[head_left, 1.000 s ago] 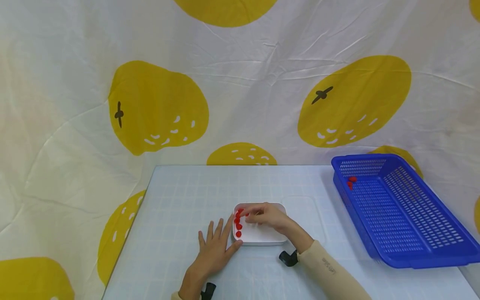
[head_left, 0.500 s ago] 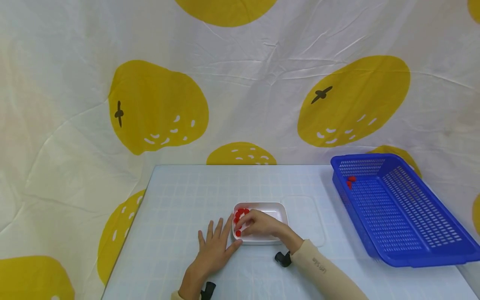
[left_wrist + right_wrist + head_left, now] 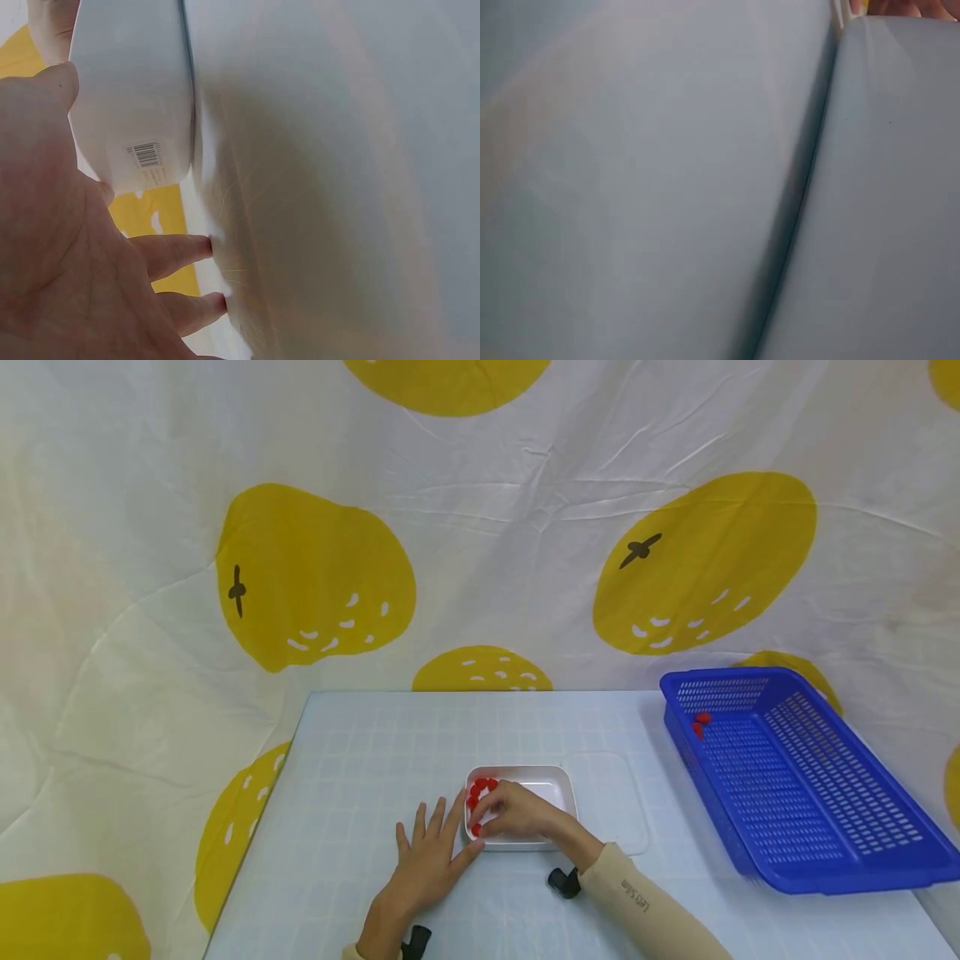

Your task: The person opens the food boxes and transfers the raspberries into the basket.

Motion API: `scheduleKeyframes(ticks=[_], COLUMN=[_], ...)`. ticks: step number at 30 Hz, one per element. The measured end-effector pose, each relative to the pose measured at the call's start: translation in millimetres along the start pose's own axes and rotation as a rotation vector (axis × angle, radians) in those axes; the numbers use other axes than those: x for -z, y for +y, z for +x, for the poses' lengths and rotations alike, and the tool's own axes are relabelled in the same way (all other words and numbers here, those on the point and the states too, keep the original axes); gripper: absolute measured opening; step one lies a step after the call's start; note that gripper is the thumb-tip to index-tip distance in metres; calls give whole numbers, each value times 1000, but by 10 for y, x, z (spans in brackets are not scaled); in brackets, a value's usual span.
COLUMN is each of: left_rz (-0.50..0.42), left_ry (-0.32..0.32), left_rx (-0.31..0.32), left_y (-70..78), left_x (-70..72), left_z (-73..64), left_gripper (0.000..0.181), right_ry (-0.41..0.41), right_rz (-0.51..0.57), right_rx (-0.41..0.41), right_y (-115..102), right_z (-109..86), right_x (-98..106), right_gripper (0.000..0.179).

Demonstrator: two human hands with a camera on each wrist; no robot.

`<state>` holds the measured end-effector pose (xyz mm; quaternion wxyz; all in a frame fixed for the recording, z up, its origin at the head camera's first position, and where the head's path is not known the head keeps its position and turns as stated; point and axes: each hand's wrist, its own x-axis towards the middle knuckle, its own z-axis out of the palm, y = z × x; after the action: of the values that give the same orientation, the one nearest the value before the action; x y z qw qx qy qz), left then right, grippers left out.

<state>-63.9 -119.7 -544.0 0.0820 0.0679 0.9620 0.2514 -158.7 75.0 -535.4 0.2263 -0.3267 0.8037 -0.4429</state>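
Note:
In the head view a white rectangular tray (image 3: pixel 555 783) sits on the table, with small red round pieces (image 3: pixel 481 784) along its left end. My left hand (image 3: pixel 429 864) lies palm down at the tray's left, fingers spread, index finger and thumb at its wall. In the left wrist view, the tray's side (image 3: pixel 135 97) with a barcode label shows close by the left thumb and fingers. My right hand (image 3: pixel 517 808) reaches over the tray, pinching a red piece (image 3: pixel 477 830) in the near left corner between thumb and index finger. The right wrist view mostly shows the tray's outer wall (image 3: pixel 892 187).
A clear flat lid (image 3: pixel 611 802) lies right of the tray. Farther right stands a blue perforated basket (image 3: pixel 810 777), with a few red pieces (image 3: pixel 701 718) in its far left corner. A white cloth with yellow fruit prints (image 3: pixel 510 552) hangs behind the table.
My right hand has moved from the tray's far left part toward its near left corner, and has shifted little in the last half second. The left hand stays in place.

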Motion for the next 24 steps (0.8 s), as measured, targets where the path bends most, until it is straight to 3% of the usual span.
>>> scheduleKeyframes(ticks=[13, 24], left_rz=[4, 9], left_ry=[-5, -16], left_rx=[6, 23], left_y=[-3, 15], left_x=[-1, -4], left_z=[2, 5], left_gripper=[83, 85], right_ry=[-2, 88], right_rz=[51, 155], right_rx=[-9, -103], right_y=[24, -54], right_z=[-31, -135], right_x=[54, 222], right_gripper=[12, 15])
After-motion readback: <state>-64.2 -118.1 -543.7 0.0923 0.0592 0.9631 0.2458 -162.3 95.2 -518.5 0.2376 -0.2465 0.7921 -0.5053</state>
